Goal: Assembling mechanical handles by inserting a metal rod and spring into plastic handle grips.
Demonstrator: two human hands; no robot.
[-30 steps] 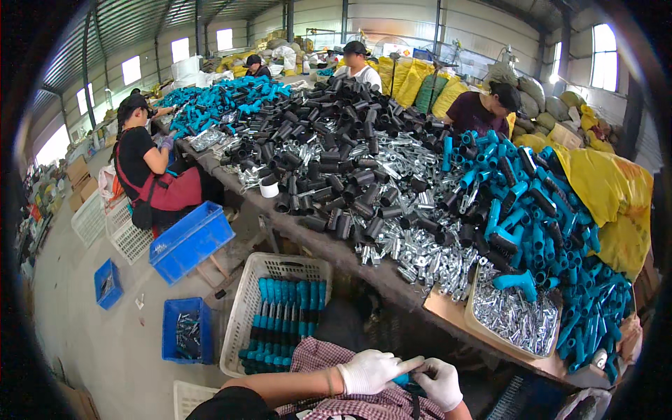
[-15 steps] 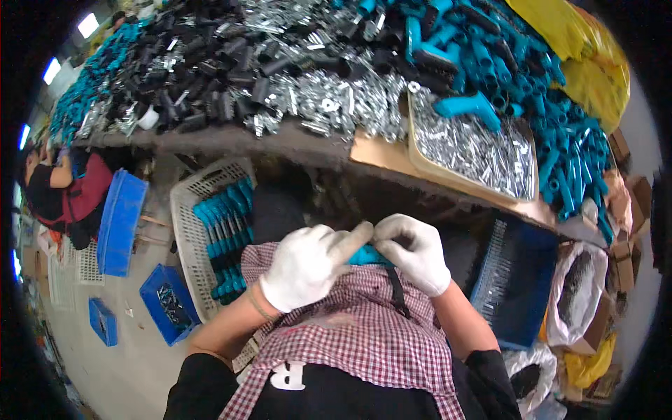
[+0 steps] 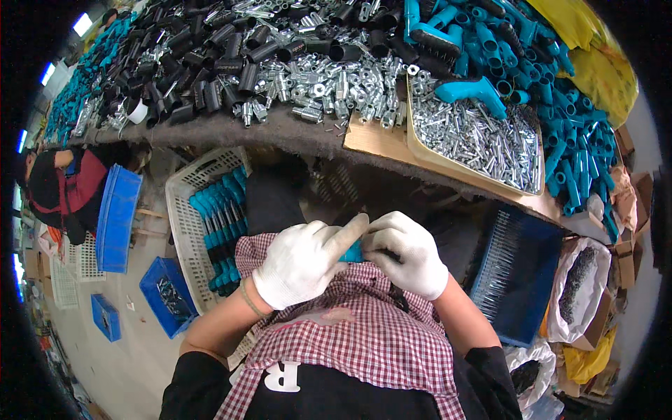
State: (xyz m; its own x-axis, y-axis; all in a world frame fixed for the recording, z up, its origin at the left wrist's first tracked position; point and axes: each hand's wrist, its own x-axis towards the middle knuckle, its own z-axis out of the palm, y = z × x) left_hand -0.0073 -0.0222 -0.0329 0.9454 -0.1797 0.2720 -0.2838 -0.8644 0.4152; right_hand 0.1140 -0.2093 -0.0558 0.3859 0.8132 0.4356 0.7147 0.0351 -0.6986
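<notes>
In front of my lap, a teal plastic part [image 3: 352, 253] is held between both hands, mostly hidden by the fingers. My left hand [image 3: 297, 264], in a white glove, closes on it from the left, its forefinger stretched along the top. My right hand [image 3: 408, 255], also white-gloved, is curled around the other end. A dark bit shows under the right fingers; its kind I cannot make out. The checked apron [image 3: 350, 343] lies just beneath the hands. Left of them, a white basket [image 3: 183, 210] carries rows of teal-and-black tools [image 3: 222, 234].
The bench edge [image 3: 231, 142] runs across ahead, heaped with black sleeves [image 3: 248, 77], metal fittings [image 3: 343, 87] and teal housings [image 3: 483, 42]. A tray of small metal pins [image 3: 476, 143] sits there. A blue crate [image 3: 518, 280] stands at right, blue bins [image 3: 168, 297] at left. A person [image 3: 66, 182] works far left.
My right fingers have curled further in, and less of the teal part shows between the hands. The view has shifted slightly; the person at far left has moved a little.
</notes>
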